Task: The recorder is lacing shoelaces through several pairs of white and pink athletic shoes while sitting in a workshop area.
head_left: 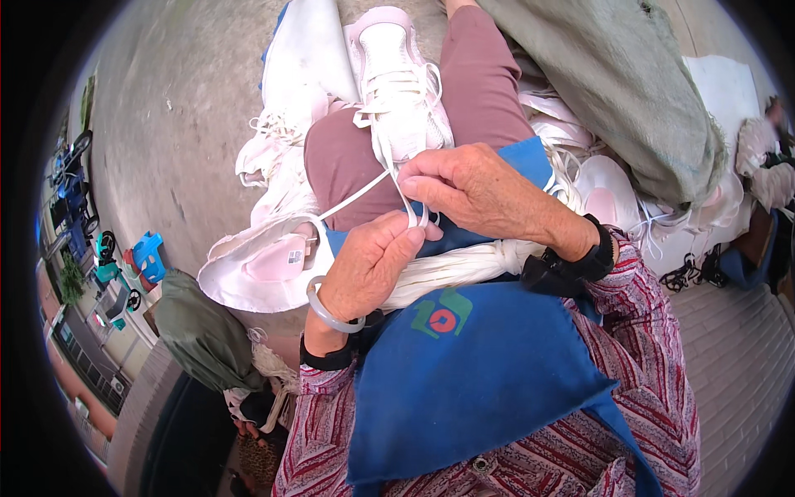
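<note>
A white lace [358, 192] was being threaded into a pale pink shoe [399, 83] that rested on the lap, above a blue apron [464, 373]. The lace was pinched by both hands, left [364, 269] and right [472, 190], fingers clenched on it. A steady pull through the next eyelet seemed called for; the shoe looked clean, its upper laces loose.

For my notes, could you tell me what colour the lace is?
White lace, pinched by both hands; head view.

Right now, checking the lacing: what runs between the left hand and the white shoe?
In the head view, a taut white lace spans from the left hand to the white shoe.
</note>
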